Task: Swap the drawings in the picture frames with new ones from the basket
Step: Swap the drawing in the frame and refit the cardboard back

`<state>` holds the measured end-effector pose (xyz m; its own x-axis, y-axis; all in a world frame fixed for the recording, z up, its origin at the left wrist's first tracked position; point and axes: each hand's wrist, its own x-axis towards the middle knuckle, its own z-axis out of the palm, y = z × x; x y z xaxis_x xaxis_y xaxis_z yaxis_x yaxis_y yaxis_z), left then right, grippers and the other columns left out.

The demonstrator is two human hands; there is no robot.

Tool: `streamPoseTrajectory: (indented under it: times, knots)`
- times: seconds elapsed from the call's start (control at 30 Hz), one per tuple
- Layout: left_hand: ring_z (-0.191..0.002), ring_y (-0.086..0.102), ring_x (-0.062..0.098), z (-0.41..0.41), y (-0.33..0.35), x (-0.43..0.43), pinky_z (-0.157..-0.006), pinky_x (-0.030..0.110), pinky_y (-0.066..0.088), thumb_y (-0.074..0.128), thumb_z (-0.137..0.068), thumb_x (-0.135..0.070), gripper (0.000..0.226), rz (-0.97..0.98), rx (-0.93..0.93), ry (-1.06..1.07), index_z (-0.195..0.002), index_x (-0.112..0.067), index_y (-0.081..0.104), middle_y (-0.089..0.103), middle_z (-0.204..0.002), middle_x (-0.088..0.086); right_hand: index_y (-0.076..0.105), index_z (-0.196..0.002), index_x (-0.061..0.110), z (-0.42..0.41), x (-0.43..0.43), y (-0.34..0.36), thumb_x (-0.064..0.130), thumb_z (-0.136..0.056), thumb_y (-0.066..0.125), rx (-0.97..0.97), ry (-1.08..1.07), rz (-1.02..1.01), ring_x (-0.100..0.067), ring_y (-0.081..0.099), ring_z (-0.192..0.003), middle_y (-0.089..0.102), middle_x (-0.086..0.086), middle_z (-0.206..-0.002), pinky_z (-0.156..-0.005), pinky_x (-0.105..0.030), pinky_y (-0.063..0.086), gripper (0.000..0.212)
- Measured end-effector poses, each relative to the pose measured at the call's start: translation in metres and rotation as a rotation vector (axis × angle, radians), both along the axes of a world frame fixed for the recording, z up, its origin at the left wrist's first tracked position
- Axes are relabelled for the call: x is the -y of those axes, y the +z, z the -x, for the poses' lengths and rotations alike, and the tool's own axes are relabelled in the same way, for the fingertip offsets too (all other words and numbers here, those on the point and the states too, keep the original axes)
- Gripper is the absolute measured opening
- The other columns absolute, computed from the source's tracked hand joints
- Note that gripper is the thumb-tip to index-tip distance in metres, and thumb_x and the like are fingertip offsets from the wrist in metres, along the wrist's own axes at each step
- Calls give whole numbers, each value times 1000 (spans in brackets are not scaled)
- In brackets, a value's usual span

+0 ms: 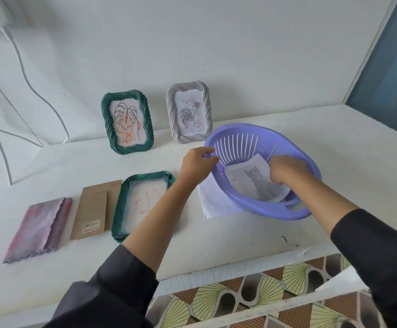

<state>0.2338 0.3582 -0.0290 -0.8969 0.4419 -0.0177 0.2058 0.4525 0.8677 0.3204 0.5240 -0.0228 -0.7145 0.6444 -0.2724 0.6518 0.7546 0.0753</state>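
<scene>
A purple slotted basket [240,133] sits tilted at the right of the white table. My left hand [196,163] pinches its near-left rim. My right hand [287,168] is inside the basket, gripping the edge of a cat drawing [251,179] that lies there on other sheets. An opened green frame [119,209] lies face down in front, with a red-scribbled sheet in it. Its brown backing board [93,209] lies beside it on the left. A green frame with a leaf drawing [127,121] and a grey frame with a rose drawing [189,112] stand against the wall.
A folded pink-grey cloth [36,229] lies at the front left. A white sheet [216,200] sticks out from under the basket. White cables [27,74] run down the wall at the left. The table's front edge [216,271] drops to a patterned floor.
</scene>
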Motion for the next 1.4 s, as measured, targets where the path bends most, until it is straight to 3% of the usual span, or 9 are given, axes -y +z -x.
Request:
streamPoseTrajectory:
  times: [0.13,0.27,0.5,0.7,0.9,1.13,1.2,1.27,1.4]
  knots:
    - [-114,54,24,-1,3,4,-101,34,43,64,-85,-30,34,-112,-157,70,-117,-16,64,55,-126,8,56,-105,6,-10,18,26,3,-89,43,-235,27,-117,-31,56,-106,60,-13,-112,-73,-28,35,21]
    - [-82,62,24,-9,26,12,-77,32,50,54,-91,-39,32,-281,83,-47,-101,-11,65,63,-89,5,41,-63,11,-14,63,63,15,-88,47,-526,166,-128,-32,44,-76,38,-4,-63,-58,-27,28,26]
    - [-45,57,12,-6,33,47,-44,16,49,43,-95,-8,21,-501,254,11,-78,-3,54,54,-65,11,61,-98,5,1,143,66,26,-95,39,-599,429,-48,-35,58,-100,62,-16,-106,-67,-31,30,30]
    - [-67,46,22,23,13,103,-56,26,42,42,-91,-3,21,-434,302,157,-71,-9,46,45,-74,11,48,-126,13,26,165,41,41,-97,30,-672,277,371,-36,41,-124,46,-21,-130,-98,-42,36,44]
    - [-51,31,15,40,-11,149,-52,23,35,45,-92,-5,32,-307,369,225,-61,-13,38,33,-59,4,47,-128,11,49,179,-2,13,-82,63,-740,12,733,-22,55,-90,54,-6,-100,-73,-25,42,49]
    - [-66,47,21,39,-32,184,-64,30,41,42,-95,-23,37,257,77,200,-60,-13,43,45,-64,4,58,-112,1,60,205,-44,10,-74,73,-697,68,593,-23,55,-84,63,-15,-99,-67,-17,34,42]
    - [-101,52,29,37,-35,189,-89,34,44,46,-95,-22,19,293,22,159,-92,-9,60,60,-95,10,59,-111,2,60,210,-51,11,-76,72,-669,96,535,-20,53,-82,60,-11,-91,-70,-21,36,38]
    - [-113,49,28,35,-36,192,-89,31,40,53,-92,-19,30,308,15,137,-118,-5,55,58,-110,10,59,-111,6,60,214,-54,16,-78,70,-618,137,439,-25,57,-93,61,-9,-101,-75,-26,40,36]
    - [-90,46,21,34,-39,193,-72,24,37,62,-86,-13,15,320,-5,86,-75,-15,52,48,-77,1,58,-113,17,59,210,-51,29,-82,65,-565,173,317,-25,53,-110,54,-4,-120,-83,-31,41,34]
